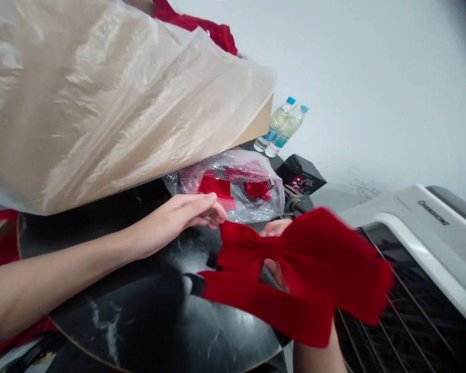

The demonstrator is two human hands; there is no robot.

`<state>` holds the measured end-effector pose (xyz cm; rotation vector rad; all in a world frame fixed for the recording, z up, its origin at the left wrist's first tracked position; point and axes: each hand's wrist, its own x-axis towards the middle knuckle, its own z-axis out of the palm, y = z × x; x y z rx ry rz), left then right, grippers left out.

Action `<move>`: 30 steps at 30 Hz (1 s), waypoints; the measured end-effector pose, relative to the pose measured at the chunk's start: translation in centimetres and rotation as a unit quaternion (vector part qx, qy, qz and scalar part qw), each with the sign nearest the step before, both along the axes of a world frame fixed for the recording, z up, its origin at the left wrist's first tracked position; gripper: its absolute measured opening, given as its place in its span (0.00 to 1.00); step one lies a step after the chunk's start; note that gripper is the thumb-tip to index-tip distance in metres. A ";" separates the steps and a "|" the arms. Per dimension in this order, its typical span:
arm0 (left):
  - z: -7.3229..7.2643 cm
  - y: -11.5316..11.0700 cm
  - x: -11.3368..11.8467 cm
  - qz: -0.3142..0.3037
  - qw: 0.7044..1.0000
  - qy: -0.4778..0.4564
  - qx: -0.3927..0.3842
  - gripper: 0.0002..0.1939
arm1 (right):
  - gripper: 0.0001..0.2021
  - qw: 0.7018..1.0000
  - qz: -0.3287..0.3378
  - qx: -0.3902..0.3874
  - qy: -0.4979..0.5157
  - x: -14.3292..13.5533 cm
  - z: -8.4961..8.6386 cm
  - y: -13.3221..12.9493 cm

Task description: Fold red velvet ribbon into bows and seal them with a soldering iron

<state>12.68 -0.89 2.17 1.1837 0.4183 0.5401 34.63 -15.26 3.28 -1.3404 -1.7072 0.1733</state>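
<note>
A large red fabric bow [330, 259] with hanging tails is held up at the right of centre, tilted and partly blurred. My right hand [276, 259] is behind the bow, its fingers closed around the middle knot; the bow hides much of this hand. My left hand [200, 210] is at the upper left edge of the bow, thumb and fingers curled near its left loop. Whether those fingertips pinch the fabric is unclear. Below both hands lies a round black marbled table [140, 311].
Behind the hands sits a clear plastic bag [236, 207] with red pieces inside. A plastic-covered box [120, 103] fills the upper left. Two bottles [281, 127], a black device with a red light [301, 176] and a white CHANGHONG appliance [415, 207] stand towards the right.
</note>
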 end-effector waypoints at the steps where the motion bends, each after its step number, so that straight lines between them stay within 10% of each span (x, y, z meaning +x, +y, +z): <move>1: 0.0 -0.1 0.1 0.012 1.000 0.000 0.022 0.20 | 0.10 1.000 -0.004 0.007 0.003 0.0 -0.3 0.0; 13: 0.9 -1.5 -0.8 -0.139 0.989 0.033 0.037 0.13 | 0.12 0.987 0.102 0.017 0.122 -2.6 -2.2 0.8; 30: 1.1 -2.8 -0.6 -0.004 0.993 0.014 0.121 0.06 | 0.13 0.998 0.024 -0.014 0.049 -2.5 -1.7 -0.4</move>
